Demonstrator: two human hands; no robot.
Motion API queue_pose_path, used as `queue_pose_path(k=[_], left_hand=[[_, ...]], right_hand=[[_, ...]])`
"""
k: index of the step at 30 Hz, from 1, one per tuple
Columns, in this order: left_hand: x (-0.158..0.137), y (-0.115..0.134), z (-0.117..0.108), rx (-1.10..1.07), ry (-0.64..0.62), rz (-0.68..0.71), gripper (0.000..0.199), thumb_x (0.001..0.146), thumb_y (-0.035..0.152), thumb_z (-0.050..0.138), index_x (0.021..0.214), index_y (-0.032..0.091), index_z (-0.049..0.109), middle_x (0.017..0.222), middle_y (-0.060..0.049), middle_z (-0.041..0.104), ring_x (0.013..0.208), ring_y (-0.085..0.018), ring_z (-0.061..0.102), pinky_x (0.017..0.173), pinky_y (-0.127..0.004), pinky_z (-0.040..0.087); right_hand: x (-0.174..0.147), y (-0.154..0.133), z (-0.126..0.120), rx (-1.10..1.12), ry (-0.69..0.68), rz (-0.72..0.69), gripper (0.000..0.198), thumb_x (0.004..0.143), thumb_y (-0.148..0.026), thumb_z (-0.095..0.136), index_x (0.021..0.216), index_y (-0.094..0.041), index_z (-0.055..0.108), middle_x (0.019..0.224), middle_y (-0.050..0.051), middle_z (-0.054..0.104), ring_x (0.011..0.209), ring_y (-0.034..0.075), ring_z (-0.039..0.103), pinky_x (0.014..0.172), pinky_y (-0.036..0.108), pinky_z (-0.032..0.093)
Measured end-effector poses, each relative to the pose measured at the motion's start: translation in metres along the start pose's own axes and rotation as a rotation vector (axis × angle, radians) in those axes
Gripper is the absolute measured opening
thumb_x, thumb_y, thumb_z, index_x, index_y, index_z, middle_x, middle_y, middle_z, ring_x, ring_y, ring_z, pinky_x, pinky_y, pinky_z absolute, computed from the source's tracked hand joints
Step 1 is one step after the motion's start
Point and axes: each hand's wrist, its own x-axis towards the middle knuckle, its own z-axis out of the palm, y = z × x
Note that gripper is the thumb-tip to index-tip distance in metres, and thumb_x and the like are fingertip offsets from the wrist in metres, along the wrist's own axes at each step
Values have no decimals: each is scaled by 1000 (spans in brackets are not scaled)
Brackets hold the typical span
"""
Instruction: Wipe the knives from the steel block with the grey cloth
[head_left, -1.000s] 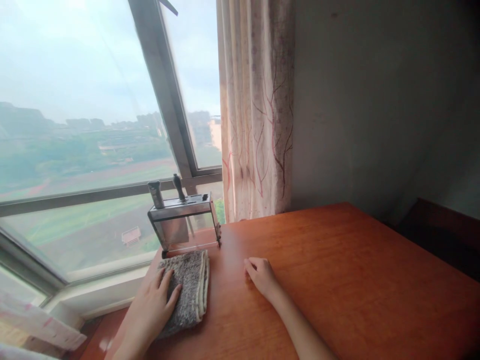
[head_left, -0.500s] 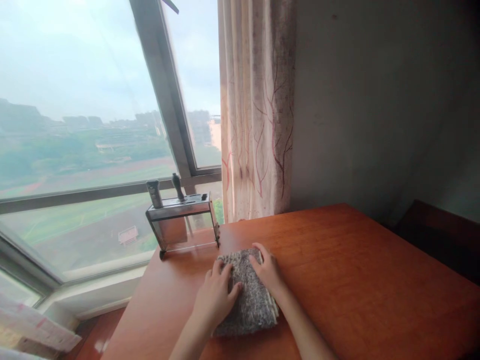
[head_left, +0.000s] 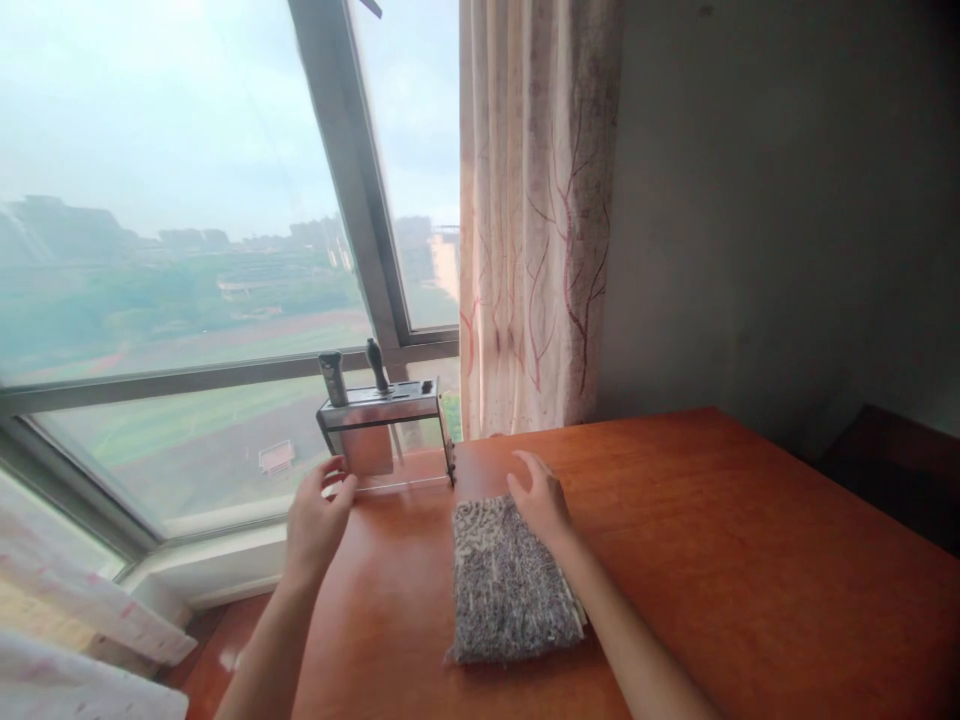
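Observation:
A knife holder (head_left: 420, 392) with a metal frame and clear sides stands at the table's far left edge. Two knives with dark handles (head_left: 377, 366) stick up from it. At its lower left corner is my left hand (head_left: 319, 515), fingers curved and apart, with nothing in them; whether they touch the holder I cannot tell. A folded grey, fuzzy cloth (head_left: 510, 595) lies flat on the table in front of me. Over its far right corner hovers my right hand (head_left: 541, 500), thumb and fingers spread, holding nothing.
The reddish-brown wooden table (head_left: 720, 540) stretches to the right. Behind the holder is a large window (head_left: 187, 300), with a patterned curtain (head_left: 536, 220) beside it. Another curtain (head_left: 82, 610) hangs at lower left. A dark wall (head_left: 765, 220) rises behind the table.
Both hands have come off the cloth. My left hand has moved left and forward to the knife holder; my right hand has moved slightly forward. The view has shifted a little left.

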Motion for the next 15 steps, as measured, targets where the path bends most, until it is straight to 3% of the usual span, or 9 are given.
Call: queue_pose_path(k=[3, 6, 10, 15], left_hand=[[34, -7, -16, -83, 117, -45, 55, 71, 40, 59, 119, 13, 52, 122, -16, 57, 110, -32, 57, 94, -49, 45], [48, -12, -11, -222, 26, -115, 69, 66, 38, 64, 127, 12, 45, 132, -18, 51, 123, -34, 47, 102, -51, 36], [43, -17, 6, -399, -89, -141, 77, 64, 32, 69, 135, 17, 39, 134, -15, 50, 125, -32, 45, 103, -50, 35], [30, -16, 11, -478, -50, -163, 77, 67, 33, 69, 137, 19, 38, 138, -15, 45, 126, -31, 44, 103, -48, 37]], right_hand=[[29, -27, 19, 63, -63, -17, 42, 80, -20, 53, 121, -19, 56, 119, 11, 63, 113, 26, 57, 97, 43, 45], [54, -55, 47, 109, -133, -51, 52, 76, -19, 58, 127, -20, 52, 122, 9, 62, 116, 25, 55, 99, 41, 44], [68, -84, 80, 137, -202, -89, 72, 68, -20, 66, 136, -19, 41, 131, 10, 55, 122, 27, 50, 102, 39, 41], [66, -93, 90, 142, -198, -41, 82, 65, -21, 67, 140, -17, 34, 135, 13, 51, 123, 30, 47, 104, 43, 38]])
